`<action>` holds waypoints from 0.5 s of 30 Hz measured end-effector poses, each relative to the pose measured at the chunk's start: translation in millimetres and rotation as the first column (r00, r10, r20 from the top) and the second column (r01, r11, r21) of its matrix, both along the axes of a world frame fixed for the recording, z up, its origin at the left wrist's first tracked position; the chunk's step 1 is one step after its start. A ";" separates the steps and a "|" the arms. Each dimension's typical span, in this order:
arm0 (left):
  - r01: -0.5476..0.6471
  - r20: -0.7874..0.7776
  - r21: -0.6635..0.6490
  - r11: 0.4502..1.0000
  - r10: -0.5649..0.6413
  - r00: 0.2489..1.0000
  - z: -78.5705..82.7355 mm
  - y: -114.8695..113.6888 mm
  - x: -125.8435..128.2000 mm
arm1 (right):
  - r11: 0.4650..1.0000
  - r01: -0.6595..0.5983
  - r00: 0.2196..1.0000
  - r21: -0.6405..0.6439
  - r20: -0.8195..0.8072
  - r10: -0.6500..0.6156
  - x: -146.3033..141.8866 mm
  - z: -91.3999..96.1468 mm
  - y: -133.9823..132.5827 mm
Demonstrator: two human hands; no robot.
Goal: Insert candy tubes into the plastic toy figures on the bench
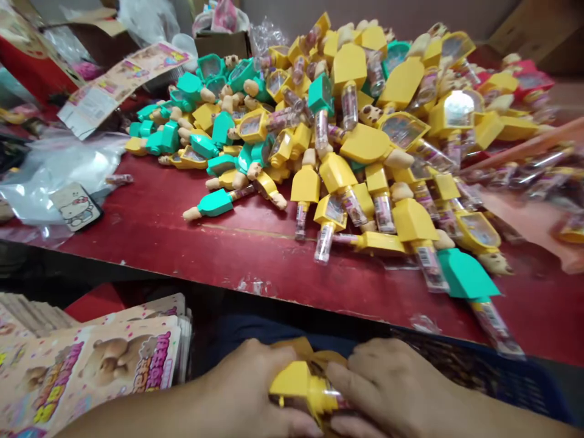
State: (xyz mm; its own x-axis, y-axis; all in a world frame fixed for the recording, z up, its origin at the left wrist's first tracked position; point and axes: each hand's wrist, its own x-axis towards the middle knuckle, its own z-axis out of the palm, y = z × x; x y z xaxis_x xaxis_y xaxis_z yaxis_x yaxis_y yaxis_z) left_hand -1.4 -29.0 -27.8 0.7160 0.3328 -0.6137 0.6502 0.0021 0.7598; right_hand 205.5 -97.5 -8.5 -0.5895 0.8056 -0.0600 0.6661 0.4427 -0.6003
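At the bottom of the head view, below the table edge, my left hand (255, 383) is closed around the body of a yellow plastic toy (294, 383). My right hand (387, 380) grips the clear tube (332, 398) that joins the toy's narrow end. The toy lies roughly sideways between both hands. Behind and under it shows an orange-yellow shape (298, 348), too covered to name. On the table above, a big heap of similar yellow toys (349, 67) and green toys (216, 202) spreads out, many with tan knobs and clear tubes.
Stacks of printed bear cards (114, 359) stand at lower left. A blue basket (542, 389) sits at lower right, partly under the red table (159, 225). Clear plastic bags (41, 170) and a Hello Kitty square (76, 207) lie left. A pinkish bag (524, 213) holds tubes at right.
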 end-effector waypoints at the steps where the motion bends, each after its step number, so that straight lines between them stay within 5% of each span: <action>1: 0.049 -0.058 0.077 0.996 -0.044 0.997 0.1 -3.7 -1.0 | 0.991 0.054 0.995 -0.125 -0.080 -0.065 -1.8 -4.4 -2.1; 3: 0.187 -0.182 0.219 0.958 -0.148 0.972 -0.1 -9.9 -2.2 | 0.887 0.103 0.951 -0.450 -0.217 -0.220 -6.3 -15.1 -4.7; 4: 0.257 -0.225 0.276 0.926 -0.198 0.954 -0.3 -11.8 -2.4 | 0.770 0.085 0.915 -0.632 -0.257 -0.312 -8.7 -20.7 -5.2; 7: 0.389 -0.267 0.400 0.830 -0.300 0.916 -0.6 -12.1 -3.9 | 0.240 -0.009 0.784 -0.971 -0.156 -0.600 -13.6 -32.1 -2.9; 8: 0.393 -0.258 0.427 0.814 -0.307 0.916 -0.4 -10.5 -4.9 | 0.126 -0.030 0.763 -0.992 -0.105 -0.638 -14.1 -32.5 -0.8; 9: 0.378 -0.240 0.446 0.811 -0.299 0.924 -0.1 -8.3 -6.2 | 0.112 -0.026 0.767 -0.993 -0.091 -0.635 -13.9 -31.0 1.8; 10: 0.345 -0.216 0.455 0.821 -0.275 0.937 0.3 -6.0 -7.6 | 0.204 0.013 0.794 -0.979 -0.114 -0.597 -13.0 -27.6 4.4; 11: 0.296 -0.184 0.446 0.845 -0.237 0.954 0.7 -4.0 -8.8 | 0.389 0.058 0.844 -0.919 -0.163 -0.511 -11.7 -23.2 6.6; 13: 0.199 -0.117 0.376 0.905 -0.166 0.979 0.5 -1.9 -10.0 | 0.806 0.116 0.947 -0.581 -0.180 -0.267 -8.4 -14.0 7.5; 14: 0.174 -0.104 0.345 0.923 -0.147 0.984 -0.2 -2.3 -9.6 | 0.924 0.111 0.979 -0.367 -0.122 -0.166 -6.9 -10.9 5.3; 15: 0.178 -0.109 0.322 0.930 -0.151 0.983 -1.4 -3.8 -8.6 | 0.976 0.082 0.994 -0.200 -0.057 -0.095 -5.9 -9.4 1.1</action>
